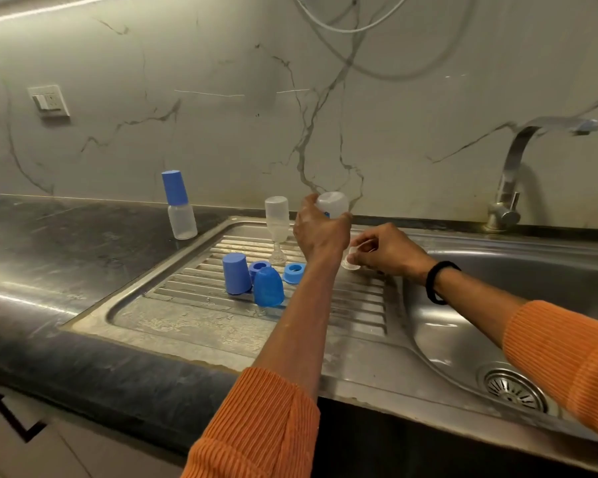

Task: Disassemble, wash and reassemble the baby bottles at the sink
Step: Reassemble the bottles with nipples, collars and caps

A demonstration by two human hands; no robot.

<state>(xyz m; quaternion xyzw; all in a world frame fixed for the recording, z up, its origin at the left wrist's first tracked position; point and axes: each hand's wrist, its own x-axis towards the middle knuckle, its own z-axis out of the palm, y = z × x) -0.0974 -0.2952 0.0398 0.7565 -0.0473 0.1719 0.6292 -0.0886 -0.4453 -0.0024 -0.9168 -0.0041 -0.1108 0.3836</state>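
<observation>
Clear plastic bottle (332, 202), inverted in the left hand's (320, 232) curled grip, probably to drain; the right hand (382, 251) pinched a clear teat (351, 262) over the draining board (194, 319).

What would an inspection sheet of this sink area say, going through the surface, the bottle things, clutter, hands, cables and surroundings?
Surface: wet steel drainboard beside the sink basin, set in a dark counter.
Job's things: capped bottle upright on the counter; upturned clear bottle; two blue caps; two blue rings.
Clutter: nothing seen.
Hands: left hand grips a clear bottle; right hand pinches a clear teat.
Cables: white cables hanging on the wall.
Surroundings: marble wall, switch plate, tap.
</observation>
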